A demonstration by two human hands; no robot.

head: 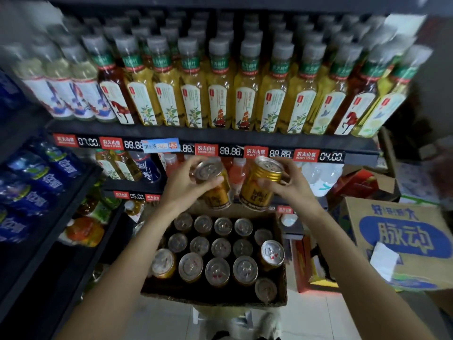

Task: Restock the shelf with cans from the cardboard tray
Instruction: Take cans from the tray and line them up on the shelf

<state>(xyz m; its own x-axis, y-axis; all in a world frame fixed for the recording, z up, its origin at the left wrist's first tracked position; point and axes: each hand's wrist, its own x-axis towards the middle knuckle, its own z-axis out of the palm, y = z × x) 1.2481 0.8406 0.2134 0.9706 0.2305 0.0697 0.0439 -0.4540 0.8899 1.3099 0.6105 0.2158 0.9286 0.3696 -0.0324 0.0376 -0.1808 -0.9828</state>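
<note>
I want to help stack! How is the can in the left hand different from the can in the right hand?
The left can tilts more, its top leaning left; the right can stands nearer upright. The left hand covers the left can's upper side; the right hand leaves the right can's label showing. Both are gold with silver tops.

Tea bottles (220,94), blue-printed carton (404,239)

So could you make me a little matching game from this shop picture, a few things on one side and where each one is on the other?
Things:
1. gold can in the left hand
2. cardboard tray
3. tea bottles
4. blue-printed carton

Places:
A. on the top shelf
B. to the right of the tray
C. held up in front of the shelf
D. below the hands, holding rows of cans

Pairs: 1-C, 2-D, 3-A, 4-B
</note>
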